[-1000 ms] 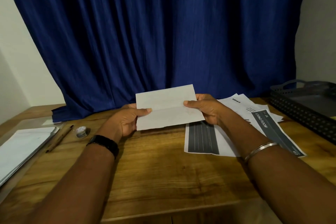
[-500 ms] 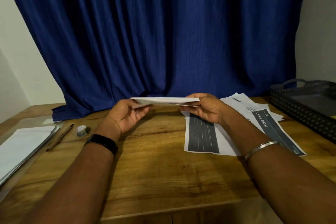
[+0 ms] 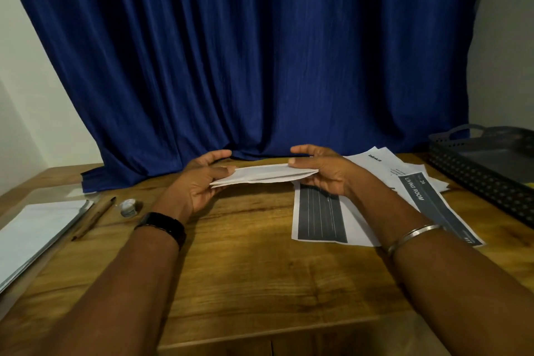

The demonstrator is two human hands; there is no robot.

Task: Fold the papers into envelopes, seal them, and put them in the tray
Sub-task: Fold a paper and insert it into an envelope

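- The folded white sheet of paper [image 3: 261, 176] hangs nearly flat just above the brown wooden tabletop [image 3: 245, 269]. It is edge-on to the camera, and its layers gape a little along the near edge.
- The left hand [image 3: 199, 182] has a narrow grip on the paper's left end, thumb on top and fingers beneath, the forefinger lifted off.
- The right hand [image 3: 323, 173] pinches the paper's right end the same way. Holding both ends probably stops the thin sheet sagging while the folds are lined up.
- Whether any flap is sealed cannot be told from this angle.
- To the right of the paper, partly under the right wrist, lie loose printed sheets with dark bands [image 3: 318, 211]. Beyond them, well apart from the paper, stands the dark perforated plastic tray [image 3: 474, 179], its top open.
- To the left of the paper, well apart, are a small round silvery thing [image 3: 129, 206], a pencil [image 3: 94, 218] and a stack of plain white sheets [image 3: 37, 231].
- Behind the paper the pleated blue curtain [image 3: 260, 52] hangs close, so there is little room that way.
- A broad stretch of wood on the paper's near side looks the best place to press creases.
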